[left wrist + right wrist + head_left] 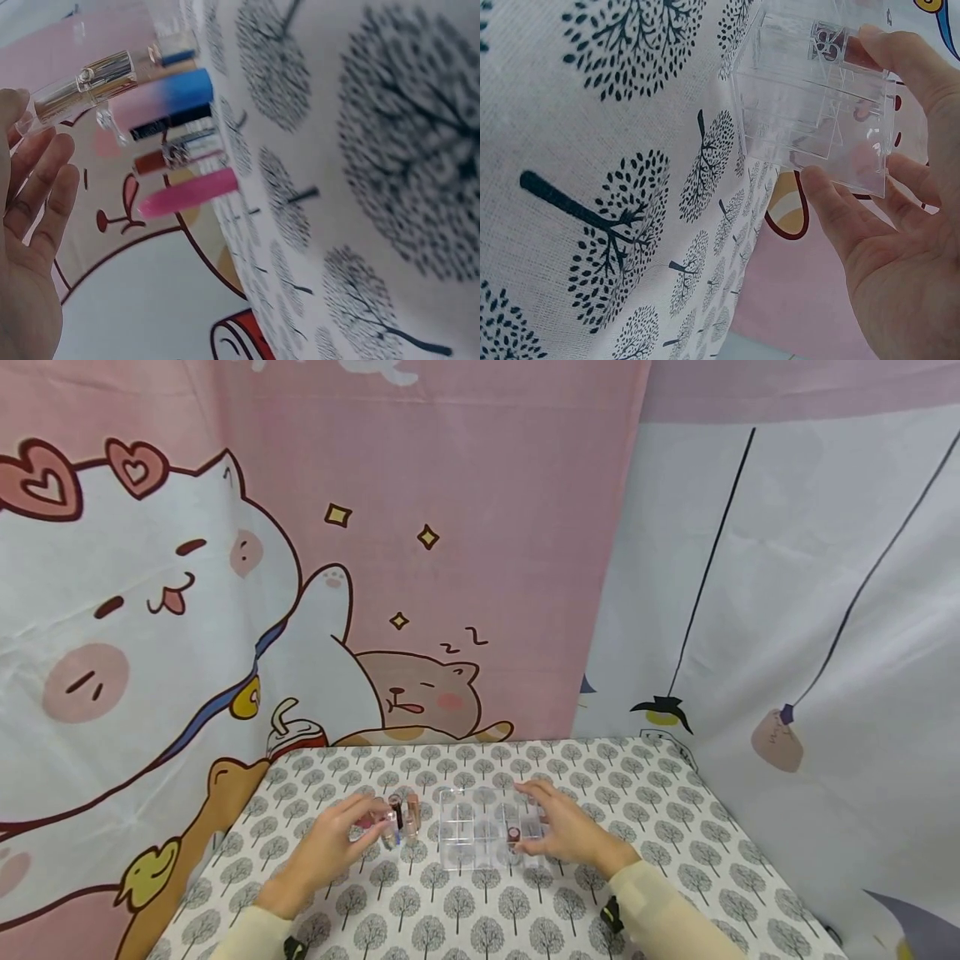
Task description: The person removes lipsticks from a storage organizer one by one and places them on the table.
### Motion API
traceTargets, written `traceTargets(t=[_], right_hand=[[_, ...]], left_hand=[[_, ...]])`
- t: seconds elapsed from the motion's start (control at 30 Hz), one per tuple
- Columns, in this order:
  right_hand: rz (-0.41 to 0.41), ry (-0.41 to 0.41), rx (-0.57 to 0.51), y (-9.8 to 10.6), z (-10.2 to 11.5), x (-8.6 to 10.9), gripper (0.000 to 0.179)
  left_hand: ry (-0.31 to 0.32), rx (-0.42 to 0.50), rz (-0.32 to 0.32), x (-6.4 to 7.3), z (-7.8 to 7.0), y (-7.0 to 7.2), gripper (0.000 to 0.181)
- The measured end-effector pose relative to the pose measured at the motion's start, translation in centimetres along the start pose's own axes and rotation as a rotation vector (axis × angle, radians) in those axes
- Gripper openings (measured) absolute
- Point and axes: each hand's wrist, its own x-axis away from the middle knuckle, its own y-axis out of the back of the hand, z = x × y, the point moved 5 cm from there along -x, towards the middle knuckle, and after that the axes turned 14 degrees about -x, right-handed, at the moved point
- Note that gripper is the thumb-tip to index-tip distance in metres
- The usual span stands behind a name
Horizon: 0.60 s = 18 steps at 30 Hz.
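Note:
In the left wrist view my left hand [337, 839] pinches the clear end of a gold-banded lipstick tube [97, 82] between thumb and fingertips. Close beside it stand a pink-and-blue tube [161, 101], a black tube [180, 121], a tube with a red-brown end [154, 161] and a bright pink tube [191, 193]. To their right on the table is a clear compartment organizer [457, 852]. My right hand [566, 831] grips its right end, thumb and fingers on opposite sides. A dark red-brown item with a patterned end [347, 43] [827, 43] sits in a compartment near the thumb.
A tree-print cloth [465, 910] covers the table. Behind it hangs a pink curtain [487, 527] with cartoon animals, and a pale one [720, 593] stands along the right side. Dark straps show at both sleeves.

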Motion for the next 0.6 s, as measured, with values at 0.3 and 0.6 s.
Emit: traceTargets(t=[0.3,0.6], right_hand=[[0.005,0.007,-0.001,0.1,-0.2,-0.2,0.109],[0.005,0.007,-0.002,0.1,0.0,-0.1,0.109]], left_hand=[[0.097,-0.040,0.073,1.2,2.1,-0.7,0.028],[0.139,-0.079,0.113,1.4,3.0,-1.3,0.026]])
